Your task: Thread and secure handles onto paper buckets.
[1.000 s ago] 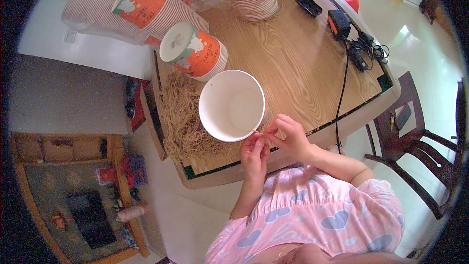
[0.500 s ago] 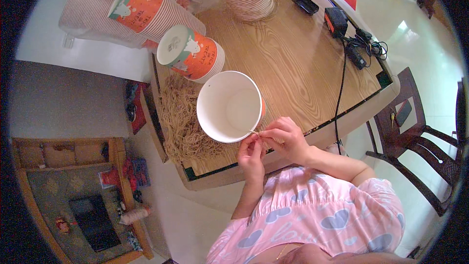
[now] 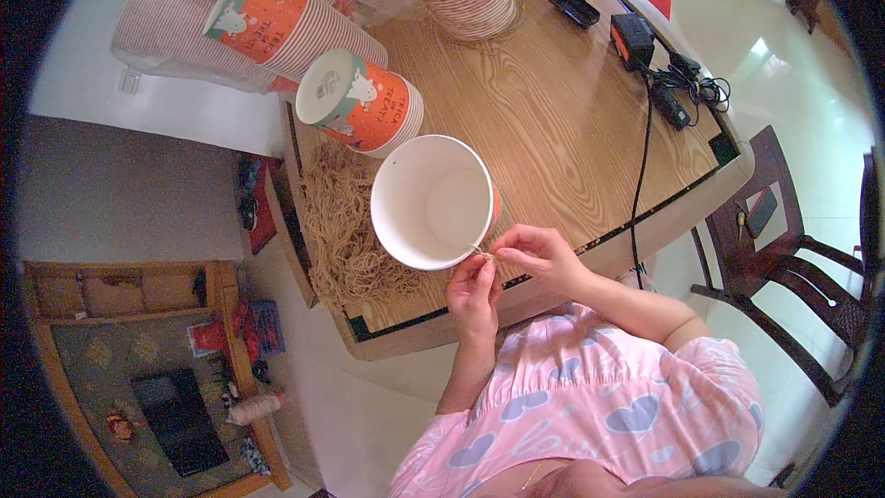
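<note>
The string (image 3: pixel 478 250) crosses the near-right rim of the white cup (image 3: pixel 431 203); threading or knotting it there seems the step in hand, and the next move calls for a fine, steady grip. The left hand (image 3: pixel 472 302) and right hand (image 3: pixel 546 260) meet just outside the rim, fingers pinched together on the string. Tangled twine (image 3: pixel 352 231) lies left of the cup on the worktop (image 3: pixel 553 148).
</note>
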The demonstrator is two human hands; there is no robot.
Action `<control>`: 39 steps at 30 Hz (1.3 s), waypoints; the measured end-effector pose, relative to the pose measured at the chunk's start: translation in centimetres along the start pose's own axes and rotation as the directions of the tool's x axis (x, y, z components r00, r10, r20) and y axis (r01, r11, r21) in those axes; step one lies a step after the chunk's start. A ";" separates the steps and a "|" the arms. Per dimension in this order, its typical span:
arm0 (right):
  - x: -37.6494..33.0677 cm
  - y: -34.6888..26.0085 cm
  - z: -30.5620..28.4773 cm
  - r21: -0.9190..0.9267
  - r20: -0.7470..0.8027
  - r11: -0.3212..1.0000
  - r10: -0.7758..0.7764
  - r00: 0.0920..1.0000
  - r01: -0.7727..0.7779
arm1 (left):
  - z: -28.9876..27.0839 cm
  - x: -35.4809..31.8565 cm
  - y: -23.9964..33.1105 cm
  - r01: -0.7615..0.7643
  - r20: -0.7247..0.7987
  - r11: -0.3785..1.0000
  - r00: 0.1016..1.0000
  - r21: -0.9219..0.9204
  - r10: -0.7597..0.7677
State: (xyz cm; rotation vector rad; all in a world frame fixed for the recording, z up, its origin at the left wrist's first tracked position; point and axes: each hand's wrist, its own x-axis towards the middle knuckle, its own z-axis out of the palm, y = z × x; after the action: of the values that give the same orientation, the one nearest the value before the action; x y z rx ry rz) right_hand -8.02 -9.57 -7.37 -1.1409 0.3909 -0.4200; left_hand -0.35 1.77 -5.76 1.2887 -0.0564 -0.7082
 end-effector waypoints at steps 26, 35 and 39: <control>1.0 0.5 -0.4 0.128 0.154 0.989 0.052 0.987 -0.072 | -1.3 1.1 -0.8 0.003 0.044 0.999 0.999 0.039 -0.004; 0.9 0.4 -0.3 -0.166 0.058 0.985 -0.044 0.997 0.053 | -1.4 0.9 -0.8 0.035 -0.007 0.981 0.999 0.191 -0.034; 0.3 -0.3 -0.1 -0.245 0.035 0.964 -0.094 0.995 0.100 | -1.6 1.2 -1.3 -0.012 -0.015 0.982 1.000 0.188 0.015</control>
State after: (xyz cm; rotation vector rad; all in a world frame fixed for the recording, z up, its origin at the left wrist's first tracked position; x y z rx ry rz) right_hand -7.81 -9.94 -7.20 -1.4101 0.3747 -0.4524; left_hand 0.68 2.34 -7.85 1.4739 -0.1206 -0.6931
